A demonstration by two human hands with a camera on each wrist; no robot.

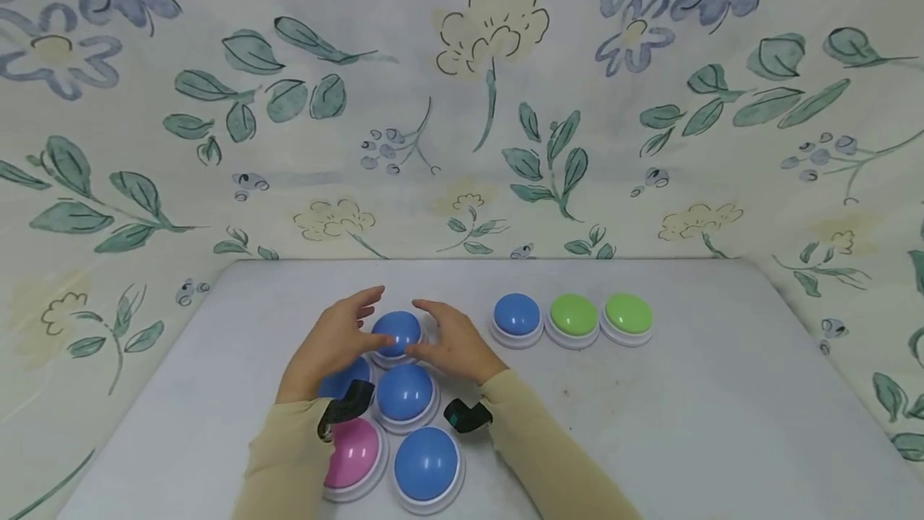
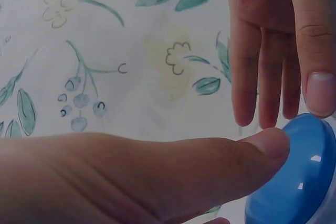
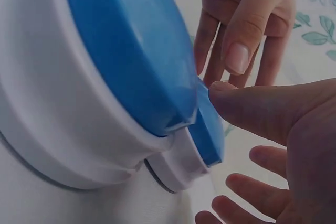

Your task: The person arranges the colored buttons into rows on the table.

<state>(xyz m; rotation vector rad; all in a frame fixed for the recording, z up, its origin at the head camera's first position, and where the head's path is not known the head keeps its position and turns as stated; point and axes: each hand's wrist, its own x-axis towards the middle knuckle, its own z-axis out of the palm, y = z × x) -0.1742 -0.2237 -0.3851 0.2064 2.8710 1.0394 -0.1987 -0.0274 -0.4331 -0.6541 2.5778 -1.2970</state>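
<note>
In the head view, a blue dome button [image 1: 399, 331] on a round white base stands between my two hands. My left hand [image 1: 334, 343] is at its left, thumb reaching toward the dome and the other fingers raised. On the other side, my right hand [image 1: 456, 345] mirrors it with loosely bent fingers. The left wrist view has the left thumb [image 2: 247, 153] over the edge of the blue dome [image 2: 294, 174]; whether it touches I cannot tell. A nearer blue button [image 3: 131, 45] fills much of the right wrist view. Neither hand grips anything.
Below the hands sit another blue button [image 1: 404, 392], a lower blue one [image 1: 427, 464], a pink one [image 1: 354, 452] and a blue one [image 1: 346, 379] partly behind the left wrist. To the right, a blue button [image 1: 516, 314] and two green ones [image 1: 573, 315] line up on the white table [image 1: 722, 408].
</note>
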